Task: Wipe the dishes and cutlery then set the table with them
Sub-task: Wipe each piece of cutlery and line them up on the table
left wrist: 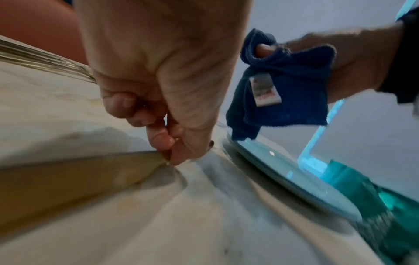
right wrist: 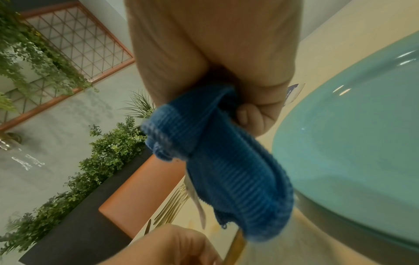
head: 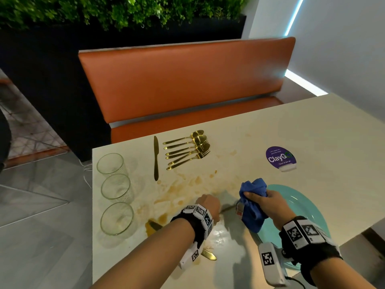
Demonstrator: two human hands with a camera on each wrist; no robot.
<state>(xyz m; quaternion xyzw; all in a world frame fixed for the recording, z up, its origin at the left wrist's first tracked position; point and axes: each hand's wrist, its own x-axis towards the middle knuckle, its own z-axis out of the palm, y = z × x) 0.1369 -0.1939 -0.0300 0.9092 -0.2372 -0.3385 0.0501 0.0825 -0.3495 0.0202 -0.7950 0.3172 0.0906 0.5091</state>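
My left hand [head: 208, 204] is low on the stained table, fingers curled. It pinches a gold cutlery piece [left wrist: 86, 181] at the fingertips [left wrist: 163, 141]. The piece's slim end [head: 228, 208] reaches toward the blue cloth [head: 253, 207]. My right hand [head: 253, 195] grips that bunched cloth just above the left rim of a teal plate [head: 302, 205]. The wrist view shows the cloth [right wrist: 226, 170] hanging from the right hand [right wrist: 249, 114] beside the plate [right wrist: 351, 134]. A second gold knife [head: 155, 225] lies in a sauce puddle and runs under my left forearm.
Three empty glasses [head: 115, 188] stand in a row along the left table edge. A gold knife [head: 155, 157] and several gold spoons and forks [head: 187, 150] lie at the far edge. Brown sauce smears [head: 181, 190] cover the middle. A purple sticker [head: 280, 157] and an orange bench [head: 183, 80] lie beyond.
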